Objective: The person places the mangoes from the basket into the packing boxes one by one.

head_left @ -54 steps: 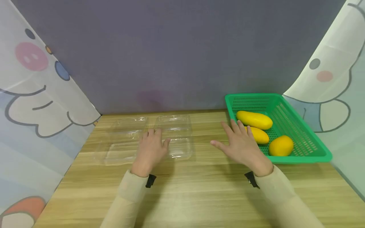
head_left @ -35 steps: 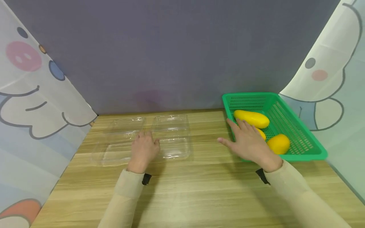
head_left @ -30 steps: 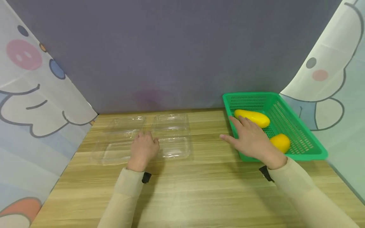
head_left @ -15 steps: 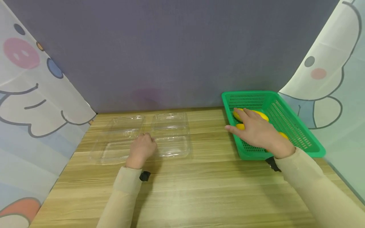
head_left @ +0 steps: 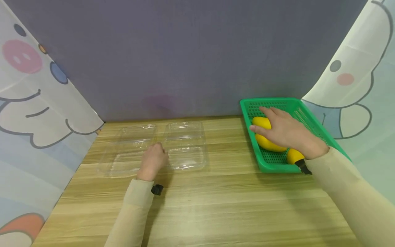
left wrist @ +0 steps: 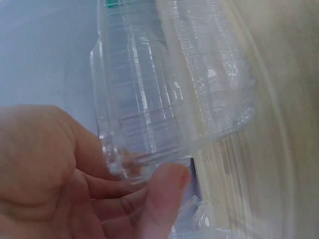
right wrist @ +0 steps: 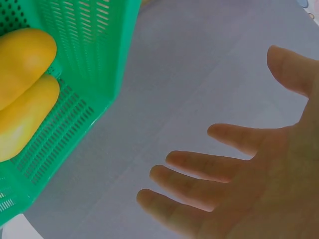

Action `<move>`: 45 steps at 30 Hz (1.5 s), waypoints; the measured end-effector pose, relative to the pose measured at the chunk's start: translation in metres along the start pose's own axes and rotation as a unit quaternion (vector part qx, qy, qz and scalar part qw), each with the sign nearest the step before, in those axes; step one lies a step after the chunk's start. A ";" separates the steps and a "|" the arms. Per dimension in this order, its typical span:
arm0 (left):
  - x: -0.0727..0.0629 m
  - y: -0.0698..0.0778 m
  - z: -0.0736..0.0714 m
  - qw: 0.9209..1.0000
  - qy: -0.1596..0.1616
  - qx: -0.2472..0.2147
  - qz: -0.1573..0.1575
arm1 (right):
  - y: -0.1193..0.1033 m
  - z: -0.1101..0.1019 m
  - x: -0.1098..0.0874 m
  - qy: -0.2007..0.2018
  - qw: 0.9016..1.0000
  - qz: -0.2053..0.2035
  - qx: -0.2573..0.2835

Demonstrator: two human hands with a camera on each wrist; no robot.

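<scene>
My left hand (head_left: pixel 152 161) has its fingers curled at the inner edge of a clear plastic clamshell container (head_left: pixel 186 158), lying opened out. In the left wrist view, thumb and fingers pinch the corner of that clear container (left wrist: pixel 164 89). A second opened clear container (head_left: pixel 126 163) lies to its left. My right hand (head_left: pixel 287 132), fingers spread and holding nothing, is over the green basket (head_left: pixel 274 168). Beneath it in the basket are two long yellow fruits, a farther one (head_left: pixel 260 121) and a nearer one (head_left: pixel 268 144), and a rounder orange-yellow fruit (head_left: pixel 294 156), each partly covered.
The wooden table (head_left: pixel 197 206) runs up to a grey upright panel (head_left: pixel 197 61) at the back. Printed cloths (head_left: pixel 27 113) hang on both sides. In the right wrist view, the green basket's rim (right wrist: pixel 128 50) is apart from the fingers.
My right hand has moved right and farther back over the basket, still spread. The left hand has shifted slightly left, and its fingers have curled from straight to pinching the container's edge.
</scene>
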State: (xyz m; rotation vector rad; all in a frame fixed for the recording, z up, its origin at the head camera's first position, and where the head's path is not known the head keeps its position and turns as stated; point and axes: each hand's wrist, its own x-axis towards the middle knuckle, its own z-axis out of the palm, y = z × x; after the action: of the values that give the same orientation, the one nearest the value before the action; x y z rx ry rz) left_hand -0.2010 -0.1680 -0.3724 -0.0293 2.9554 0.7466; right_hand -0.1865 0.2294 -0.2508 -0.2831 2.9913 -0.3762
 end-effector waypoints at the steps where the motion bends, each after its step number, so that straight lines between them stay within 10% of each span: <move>1: 0.000 0.000 0.000 1.000 0.002 0.000 0.002 | 0.001 -0.001 0.001 0.000 1.000 0.001 0.000; 45: 0.006 0.012 0.018 0.994 -0.021 -0.110 0.000 | 0.044 0.001 0.045 -0.069 0.998 -0.003 0.013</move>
State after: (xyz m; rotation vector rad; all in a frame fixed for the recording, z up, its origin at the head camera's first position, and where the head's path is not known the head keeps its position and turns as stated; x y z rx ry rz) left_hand -0.2062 -0.1488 -0.3829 -0.0302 2.8195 1.0562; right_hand -0.2377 0.2623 -0.2671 -0.3014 2.8490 -0.3805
